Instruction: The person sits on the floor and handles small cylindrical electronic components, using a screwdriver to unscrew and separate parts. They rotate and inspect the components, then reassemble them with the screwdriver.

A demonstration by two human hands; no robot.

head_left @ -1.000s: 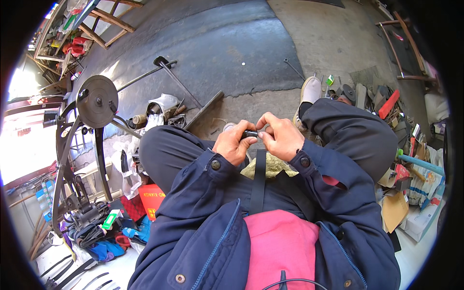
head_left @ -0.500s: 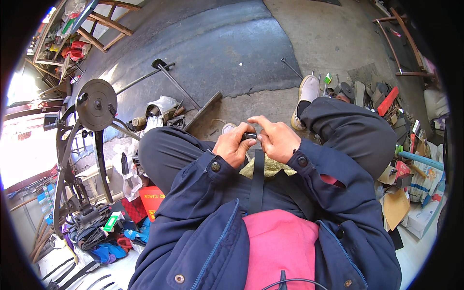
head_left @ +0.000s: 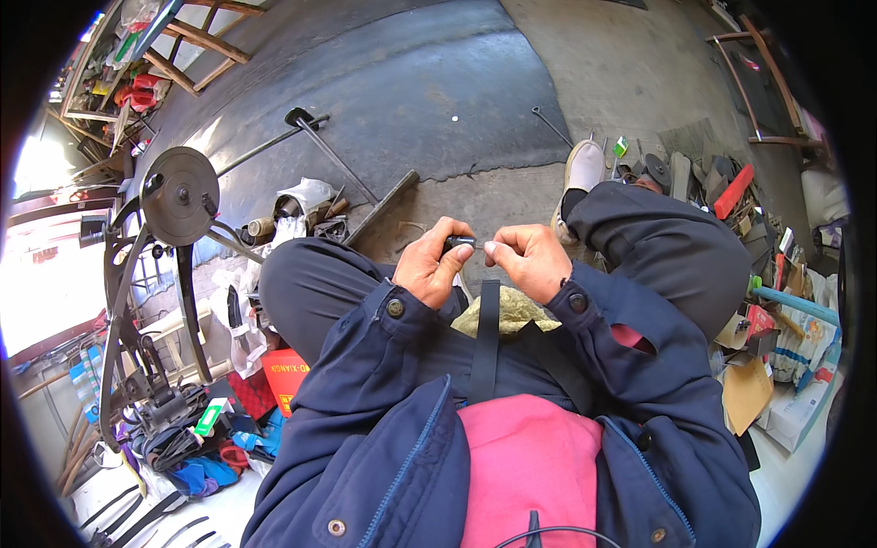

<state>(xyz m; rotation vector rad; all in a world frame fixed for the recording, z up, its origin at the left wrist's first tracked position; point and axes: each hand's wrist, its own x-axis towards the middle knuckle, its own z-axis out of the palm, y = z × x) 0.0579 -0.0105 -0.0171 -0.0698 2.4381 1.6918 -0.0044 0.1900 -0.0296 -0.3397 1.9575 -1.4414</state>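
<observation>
Head view, starting at the bottom of the frame: one pink shirt (head_left: 530, 466) shows between the open halves of a dark blue jacket (head_left: 365, 429) with round metal snaps. One flat black strap (head_left: 486, 342) runs up the middle of the lap toward the hands. Just above centre, the left hand (head_left: 429, 265) is curled shut on one small black part (head_left: 459, 242), pinched between thumb and fingers. The right hand (head_left: 530, 260) sits just beside it, fingertips closed on something thin and pale; it is too small to tell what. Under the hands lies one crumpled yellowish rag (head_left: 512, 310). One white shoe (head_left: 580, 169) shows further up on the concrete floor (head_left: 585, 55). At upper left stands one round metal disc (head_left: 181, 194) on a dark frame.
</observation>
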